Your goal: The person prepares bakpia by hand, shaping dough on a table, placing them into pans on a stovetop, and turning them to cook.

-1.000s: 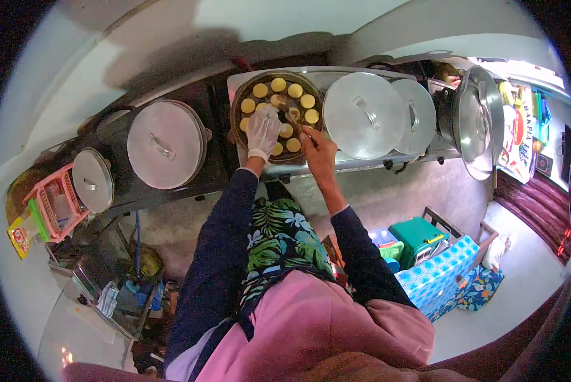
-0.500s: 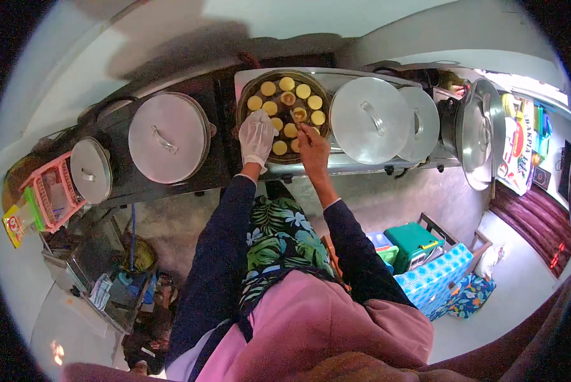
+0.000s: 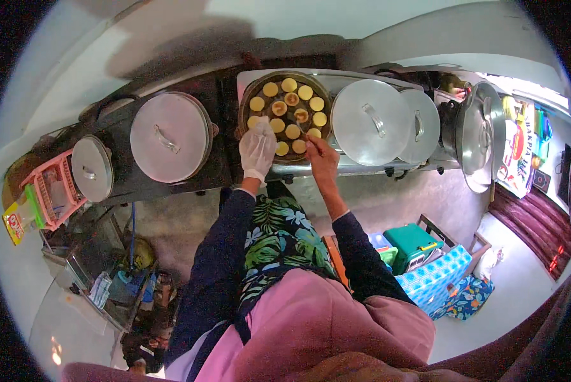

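Observation:
Small round flat pale-yellow cakes [image 3: 289, 84] lie spread over a dark round pan [image 3: 242, 102] in front of me. Three of them, near the pan's middle, show browned tops, among them one browned cake [image 3: 279, 108]. My left hand [image 3: 258, 153], in a thin whitish glove, reaches over the pan's near left part. Its fingers stretch out among the cakes, with nothing visible in them. My bare right hand [image 3: 323, 157] is at the near right rim, closed on a thin utensil [image 3: 299, 127] that points into the pan; its exact kind is too small to tell.
A large lidded pan [image 3: 171, 121] and a smaller lidded pan [image 3: 93, 169] stand on the left. Two round metal lids [image 3: 362, 105] lie to the right, with a large metal wok-like pan [image 3: 479, 143] beyond. A pink basket [image 3: 46, 197] is at far left, a green box [image 3: 409, 245] lower right.
A third cake now shows its browned side. My left hand's fingers have straightened toward the cakes, while my right hand has moved slightly right and back toward me, still gripping the utensil.

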Available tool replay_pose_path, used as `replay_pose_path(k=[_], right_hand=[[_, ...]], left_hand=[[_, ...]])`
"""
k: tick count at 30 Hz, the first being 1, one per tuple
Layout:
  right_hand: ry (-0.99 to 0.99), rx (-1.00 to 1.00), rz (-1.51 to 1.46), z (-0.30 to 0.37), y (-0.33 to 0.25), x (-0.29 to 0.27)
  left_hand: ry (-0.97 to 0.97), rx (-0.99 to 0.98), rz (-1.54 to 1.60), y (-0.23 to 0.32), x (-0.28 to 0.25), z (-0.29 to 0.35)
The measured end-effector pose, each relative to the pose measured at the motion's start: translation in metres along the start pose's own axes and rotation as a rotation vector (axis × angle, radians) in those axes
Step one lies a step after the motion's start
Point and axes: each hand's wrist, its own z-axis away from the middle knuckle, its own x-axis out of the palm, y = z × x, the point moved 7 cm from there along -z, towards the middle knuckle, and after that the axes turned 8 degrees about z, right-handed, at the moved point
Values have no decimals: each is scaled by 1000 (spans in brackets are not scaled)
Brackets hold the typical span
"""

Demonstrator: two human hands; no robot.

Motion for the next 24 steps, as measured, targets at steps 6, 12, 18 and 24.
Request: replay_pose_path(k=[6, 12, 18, 24], right_hand=[[-95, 25, -25, 9, -6, 22], [-6, 72, -109, 31, 0, -21], [35, 110, 69, 35, 9, -32], [128, -105, 125, 17, -4, -20]], left_hand=[[124, 177, -187, -13, 35, 11], [3, -200, 739, -10, 16, 7], [262, 291, -260, 19, 24, 33], [292, 120, 34, 33, 10, 8]])
